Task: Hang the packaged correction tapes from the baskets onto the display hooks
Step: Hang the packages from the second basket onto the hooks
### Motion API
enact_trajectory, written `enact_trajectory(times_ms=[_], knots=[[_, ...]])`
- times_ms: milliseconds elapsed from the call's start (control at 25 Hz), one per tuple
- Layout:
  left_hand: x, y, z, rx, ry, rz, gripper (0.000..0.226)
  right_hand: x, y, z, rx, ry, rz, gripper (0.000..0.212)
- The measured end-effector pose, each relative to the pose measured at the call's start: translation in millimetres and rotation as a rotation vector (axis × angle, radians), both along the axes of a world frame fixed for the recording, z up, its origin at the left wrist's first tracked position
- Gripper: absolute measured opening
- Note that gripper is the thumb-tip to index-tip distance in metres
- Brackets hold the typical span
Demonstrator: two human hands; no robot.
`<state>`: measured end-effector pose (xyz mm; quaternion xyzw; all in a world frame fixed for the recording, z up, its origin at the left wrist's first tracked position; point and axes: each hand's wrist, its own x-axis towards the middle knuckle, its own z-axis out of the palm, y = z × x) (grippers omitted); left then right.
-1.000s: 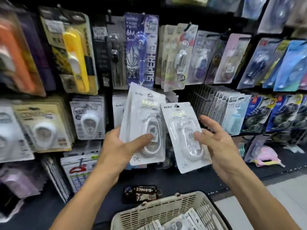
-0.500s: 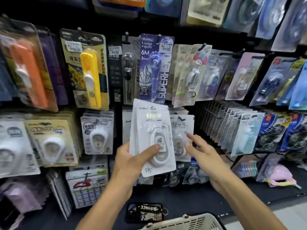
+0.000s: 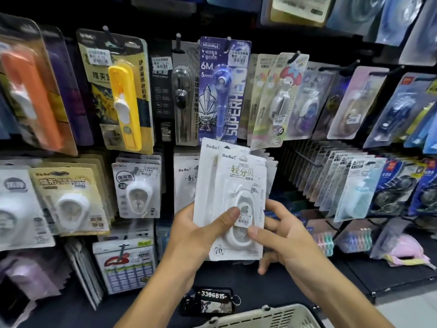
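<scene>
A small stack of white packaged correction tapes (image 3: 236, 185) is held upright in front of the display wall. My left hand (image 3: 198, 235) grips the stack from the left, thumb pressed on the front pack. My right hand (image 3: 281, 235) pinches the front pack's lower right part, thumb on its blister and fingers behind. More white packs of the same kind (image 3: 185, 178) hang on a hook just behind the stack. The rim of a beige basket (image 3: 264, 317) shows at the bottom edge; its contents are out of view.
The black wall is crowded with hanging stationery: a yellow clip pack (image 3: 123, 95), a blue-purple pack (image 3: 222, 91), white tape packs (image 3: 138, 188) at left and light blue packs (image 3: 357, 185) at right. A numbered key tag (image 3: 212, 301) lies on the dark shelf below.
The pack my right hand held a second ago now hangs on the hook behind. My right hand came back and took hold of the front pack in my left hand's stack. The camera tilted up.
</scene>
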<state>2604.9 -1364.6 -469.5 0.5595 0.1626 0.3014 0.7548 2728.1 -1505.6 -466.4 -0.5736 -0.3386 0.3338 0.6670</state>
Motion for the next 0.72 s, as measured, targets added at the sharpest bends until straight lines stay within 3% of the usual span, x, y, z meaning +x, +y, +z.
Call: enact_trajectory(times_ms=[120, 320, 600, 720], knots=[[-0.6, -0.9, 0.0, -0.038, 0.025, 0.11, 0.042, 2.0, 1.7, 1.2, 0.011, -0.02, -0.17, 0.062], [-7.9, 8.8, 3.3, -0.063, 0.005, 0.261, 0.053, 10.5, -12.6, -0.6, -0.033, -0.114, -0.44, 0.029], [-13.4, 4.1, 0.9, -0.017, 0.034, 0.227, 0.042, 11.3, -20.7, -15.4, 0.049, -0.026, -0.707, 0.024], [-14.0, 2.3, 3.9, 0.012, 0.023, 0.203, 0.033, 7.3, -18.1, -19.9, 0.061, 0.019, -0.715, 0.024]])
